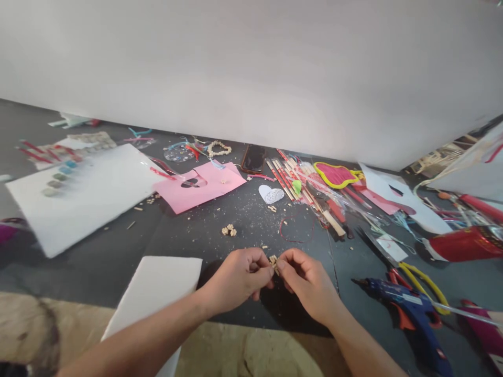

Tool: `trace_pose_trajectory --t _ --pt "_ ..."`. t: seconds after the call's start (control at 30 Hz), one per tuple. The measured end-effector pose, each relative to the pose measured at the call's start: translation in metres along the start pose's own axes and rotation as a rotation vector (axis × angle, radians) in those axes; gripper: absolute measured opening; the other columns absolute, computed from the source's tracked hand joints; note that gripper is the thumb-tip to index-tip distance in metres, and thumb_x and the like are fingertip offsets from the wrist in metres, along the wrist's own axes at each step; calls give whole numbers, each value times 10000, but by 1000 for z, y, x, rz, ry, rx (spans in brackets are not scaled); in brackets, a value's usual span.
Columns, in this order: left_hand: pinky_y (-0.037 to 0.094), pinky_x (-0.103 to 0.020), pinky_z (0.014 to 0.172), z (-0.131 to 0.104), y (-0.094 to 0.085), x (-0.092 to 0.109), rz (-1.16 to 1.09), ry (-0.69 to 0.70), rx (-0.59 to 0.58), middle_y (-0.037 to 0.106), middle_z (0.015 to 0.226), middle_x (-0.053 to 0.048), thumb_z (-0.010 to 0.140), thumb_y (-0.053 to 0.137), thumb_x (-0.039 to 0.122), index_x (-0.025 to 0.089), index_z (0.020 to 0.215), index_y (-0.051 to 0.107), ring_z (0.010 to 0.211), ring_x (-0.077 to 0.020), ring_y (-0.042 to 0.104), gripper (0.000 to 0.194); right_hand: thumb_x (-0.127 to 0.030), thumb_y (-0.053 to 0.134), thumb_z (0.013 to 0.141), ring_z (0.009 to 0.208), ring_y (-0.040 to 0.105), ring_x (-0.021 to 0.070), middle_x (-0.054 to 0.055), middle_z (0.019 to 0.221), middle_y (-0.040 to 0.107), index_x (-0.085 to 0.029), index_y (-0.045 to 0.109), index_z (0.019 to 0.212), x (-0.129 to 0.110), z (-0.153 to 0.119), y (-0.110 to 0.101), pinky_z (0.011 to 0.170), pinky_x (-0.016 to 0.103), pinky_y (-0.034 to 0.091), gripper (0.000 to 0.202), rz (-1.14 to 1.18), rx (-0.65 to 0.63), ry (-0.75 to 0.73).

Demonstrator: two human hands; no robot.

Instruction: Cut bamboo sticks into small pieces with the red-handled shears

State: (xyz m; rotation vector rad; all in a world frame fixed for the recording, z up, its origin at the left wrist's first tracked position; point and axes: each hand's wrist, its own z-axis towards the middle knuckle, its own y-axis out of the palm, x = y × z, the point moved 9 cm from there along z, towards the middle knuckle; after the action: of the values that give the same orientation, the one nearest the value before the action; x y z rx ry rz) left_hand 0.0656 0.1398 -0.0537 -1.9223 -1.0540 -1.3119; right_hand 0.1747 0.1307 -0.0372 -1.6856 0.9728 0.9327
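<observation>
Both my hands meet low over the dark table (188,235), near its front edge. Between their fingertips is a small cluster of short wooden stick pieces (274,262). My left hand (243,275) pinches the cluster from the left, its thumb and forefinger closed. From the right, my right hand (304,280) pinches it the same way. Just beyond the hands lies a small flower-shaped group of wooden pieces (229,230). A white paper heart (271,194) with a drawing on it rests farther back. Loose wooden bits and crumbs are scattered around.
At right lie a blue glue gun (408,301), yellow-handled scissors (424,285) and a red can (466,244). Striped sticks (286,178) are piled beside a phone (253,158). Pink paper (200,186), a white sheet (94,193) and white foam (157,288) lie leftward.
</observation>
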Motion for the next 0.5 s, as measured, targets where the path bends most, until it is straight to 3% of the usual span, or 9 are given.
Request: trace_pose_trajectory --t 0.13,0.23,0.37,0.5 --pt "268 -137 336 -1 -5 0 -54 -56 11 558 483 39 776 504 281 156 659 533 336 -35 364 174 -432 452 849 497 448 89 -42 566 509 -198 552 786 -5 1 -16 457 198 349 262 -183 127 -66" --pt "236 -130 318 -1 -12 2 -142 -66 39 597 545 20 762 522 285 153 666 526 345 -30 363 163 -402 459 845 581 534 119 -5 673 613 -209 583 800 -10 1 -23 537 222 405 234 -366 197 -139" --pt "218 -125 308 2 -18 3 -251 -60 45 594 562 16 761 525 283 147 665 525 350 -23 362 166 -368 475 840 671 597 156 18 751 668 -224 610 837 -8 4 -20 620 255 440 197 -433 177 -159" --pt "208 -130 296 5 -19 4 -312 -52 45 604 569 7 756 540 283 148 643 507 337 -20 356 179 -348 450 855 674 603 161 23 768 680 -226 616 850 -10 5 -19 607 260 445 206 -483 176 -171"
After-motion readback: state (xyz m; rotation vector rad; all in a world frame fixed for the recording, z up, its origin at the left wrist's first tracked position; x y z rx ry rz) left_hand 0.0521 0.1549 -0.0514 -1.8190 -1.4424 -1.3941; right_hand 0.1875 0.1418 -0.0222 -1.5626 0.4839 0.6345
